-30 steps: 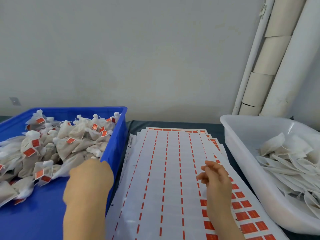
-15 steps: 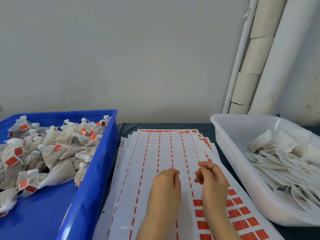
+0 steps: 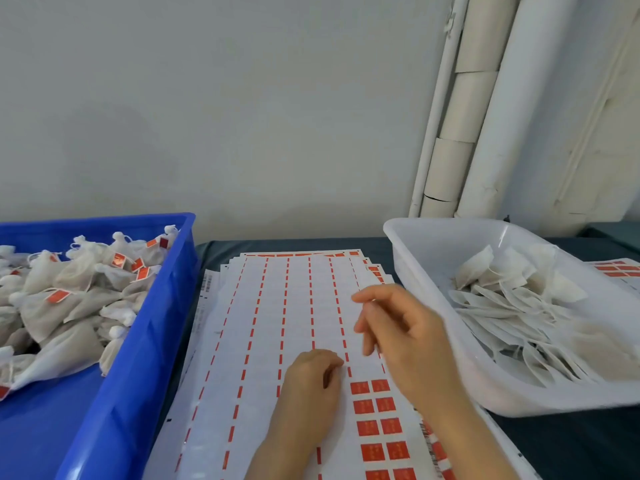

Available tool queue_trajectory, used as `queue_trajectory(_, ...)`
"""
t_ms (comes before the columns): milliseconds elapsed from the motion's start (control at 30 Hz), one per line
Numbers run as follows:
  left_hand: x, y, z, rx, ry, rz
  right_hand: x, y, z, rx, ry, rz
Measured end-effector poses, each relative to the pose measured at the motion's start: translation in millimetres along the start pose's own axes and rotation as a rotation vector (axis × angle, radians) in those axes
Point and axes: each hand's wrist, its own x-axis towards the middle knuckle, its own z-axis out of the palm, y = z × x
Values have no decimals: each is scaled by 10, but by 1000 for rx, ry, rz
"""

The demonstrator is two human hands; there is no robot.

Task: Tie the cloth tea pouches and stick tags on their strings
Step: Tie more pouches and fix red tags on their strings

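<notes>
Fingers (image 3: 333,362) of the left hand (image 3: 310,386) are curled under, the tips down on the sticker sheet (image 3: 263,323), and from my remote seat I see nothing gripped in them. They sit just beside the top row of red tags (image 3: 372,407), small orange-red rectangles in pairs running down the sheet's lower right; the rest of that sheet is peeled white backing crossed by dashed red lines, the top one of a fanned stack. The right hand (image 3: 408,341) hangs above the sheet, fingers loose and apart, the index reaching forward; it is blurred, and I can't make out anything pinched. Close to its right stands the white tub (image 3: 450,223), holding flat, pale, untied pouches (image 3: 519,306) in a loose heap. To the left of the sheets the blue crate (image 3: 138,358) holds tied pouches (image 3: 69,306), plump off-white cloth bundles gathered at the neck, several showing a red tag on the string. All of it rests on a dark table cover (image 3: 571,445), with white pipes (image 3: 485,133) against the wall behind the tub.
</notes>
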Motion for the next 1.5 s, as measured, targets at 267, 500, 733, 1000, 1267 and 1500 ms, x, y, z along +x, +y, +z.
queue_trajectory(267, -94, -5, 72, 127, -45, 10, 452, 310, -1174, -822, -3, 451)
queue_trajectory(500, -54, -14, 57, 65, -121, -61, 661, 800, -1090, -1290, -445, 647)
queue_trajectory(733, -53, -44, 68, 89, -184, -55, 643, 1020, -1157, -1388, -369, 610)
queue_trajectory(1000, -76, 35, -14, -26, -168, -86, 601, 837, -1206, -1375, -117, 556)
queue_trajectory(1267, -79, 81, -89, -202, -151, -171, 563, 411, -1311, -1127, 196, 373)
queue_trajectory(1500, -88, 168, -160, -314, -128, -170, 438, -314, -988, -668, 369, -111)
